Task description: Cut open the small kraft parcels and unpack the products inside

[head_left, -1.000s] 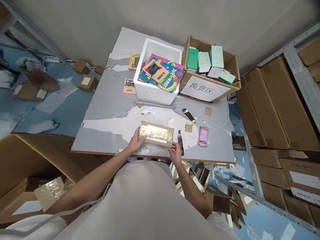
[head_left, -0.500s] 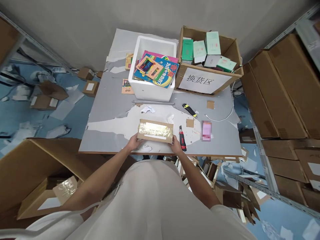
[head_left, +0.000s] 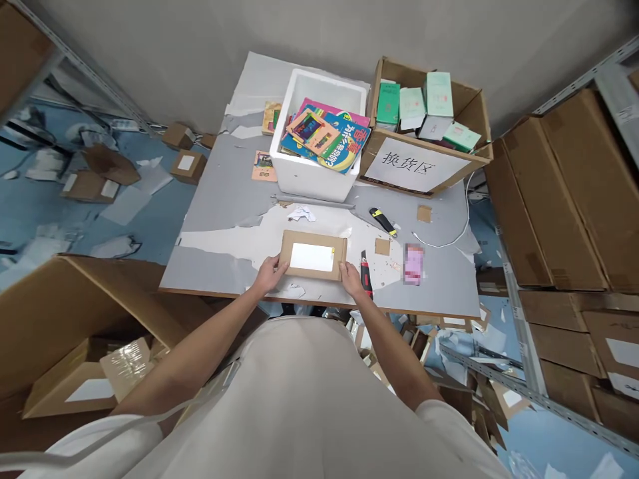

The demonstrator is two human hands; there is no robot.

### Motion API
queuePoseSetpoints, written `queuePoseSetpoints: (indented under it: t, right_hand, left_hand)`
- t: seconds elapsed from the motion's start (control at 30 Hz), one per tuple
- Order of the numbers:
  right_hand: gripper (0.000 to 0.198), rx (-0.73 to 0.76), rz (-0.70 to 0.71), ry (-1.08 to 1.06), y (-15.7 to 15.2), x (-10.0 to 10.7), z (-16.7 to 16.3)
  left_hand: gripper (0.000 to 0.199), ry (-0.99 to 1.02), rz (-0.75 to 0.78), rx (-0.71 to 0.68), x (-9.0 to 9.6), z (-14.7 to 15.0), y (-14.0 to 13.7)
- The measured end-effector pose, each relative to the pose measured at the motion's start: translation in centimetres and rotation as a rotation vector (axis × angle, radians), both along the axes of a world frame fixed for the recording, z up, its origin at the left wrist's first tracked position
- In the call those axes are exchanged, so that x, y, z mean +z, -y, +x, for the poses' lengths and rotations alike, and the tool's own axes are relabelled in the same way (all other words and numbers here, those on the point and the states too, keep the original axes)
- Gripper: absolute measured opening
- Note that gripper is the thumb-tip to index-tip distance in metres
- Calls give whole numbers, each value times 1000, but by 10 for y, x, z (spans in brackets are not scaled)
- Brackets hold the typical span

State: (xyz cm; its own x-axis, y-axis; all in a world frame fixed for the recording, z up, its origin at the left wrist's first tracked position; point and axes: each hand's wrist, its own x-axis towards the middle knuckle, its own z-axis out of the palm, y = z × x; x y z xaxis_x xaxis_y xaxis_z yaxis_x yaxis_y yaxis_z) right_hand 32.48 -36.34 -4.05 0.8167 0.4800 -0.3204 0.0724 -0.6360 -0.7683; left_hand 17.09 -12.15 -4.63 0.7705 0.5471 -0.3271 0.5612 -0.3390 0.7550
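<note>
Between my two hands is a flat brown cardboard box, its face with a large white label turned up toward me. My left hand grips its lower left corner, the thumb along the edge. At the lower right corner, my right hand is closed on the side edge. A red and black utility knife lies on the table just right of my right hand. Farther back rests a yellow and black utility knife, near a small cardboard scrap.
A white foam box of books stands at the table's back, beside a carton holding green and white boxes. A pixelated pink item and a white cable lie on the right. A large open carton stands at left.
The box has been turned over: its shiny taped face was up before, and now the white-labelled face shows. Both hands still hold it. The view has shifted slightly.
</note>
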Motion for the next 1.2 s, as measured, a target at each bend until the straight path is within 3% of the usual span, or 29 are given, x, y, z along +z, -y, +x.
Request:
queuePoseSetpoints:
  t: [0.2,0.4,0.57,0.7,0.83,1.0,1.2]
  right_hand:
    - [51,-79,94,-76,14,-16,-6]
    - [52,-129,153,-170,40,-27,-16]
    - [77,-50,109,-236,36,-25,-24]
    - [55,-97,136,-272,19,-19,-29]
    - [33,-108,179,-202,11,-2,-27]
    - [36,-92,91,23,4,26,-14]
    - [44,-62,26,7,-6,29,-2]
  left_hand:
    - [63,23,-72,-2,-7,-4,-4]
    - [59,63,-207,132,-28,-24,-19]
    - [79,35,-212,-46,-38,-36,-16]
    - [69,40,-162,-52,-26,-30,-7]
    - [54,60,-61,-16,2,-22,-10]
    - [52,158,-39,17,34,-13,-13]
    - [51,120,-64,83,30,-2,-10]
